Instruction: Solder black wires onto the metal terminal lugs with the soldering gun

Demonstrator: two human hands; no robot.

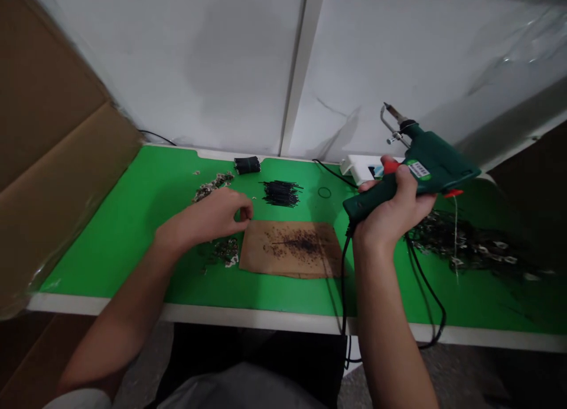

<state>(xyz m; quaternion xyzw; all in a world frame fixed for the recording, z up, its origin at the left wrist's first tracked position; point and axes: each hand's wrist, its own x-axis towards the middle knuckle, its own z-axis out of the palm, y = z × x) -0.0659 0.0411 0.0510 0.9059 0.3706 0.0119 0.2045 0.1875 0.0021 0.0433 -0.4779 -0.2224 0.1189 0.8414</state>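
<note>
My right hand is wrapped round the handle of a green soldering gun, raised over the right part of the table, its tip pointing up and left. The fingers of my left hand are curled with thumb and forefinger together at the upper left corner of a brown board; whatever they pinch is too small to make out. Dark specks and burn marks cover the middle of the board. Small metal parts lie below my left hand, and another pile lies behind it.
Behind the board on the green table are loose black wires and a bundled set. A black ring and a white box stand near the wall. Wired parts heap at right. The gun's cord hangs over the front edge.
</note>
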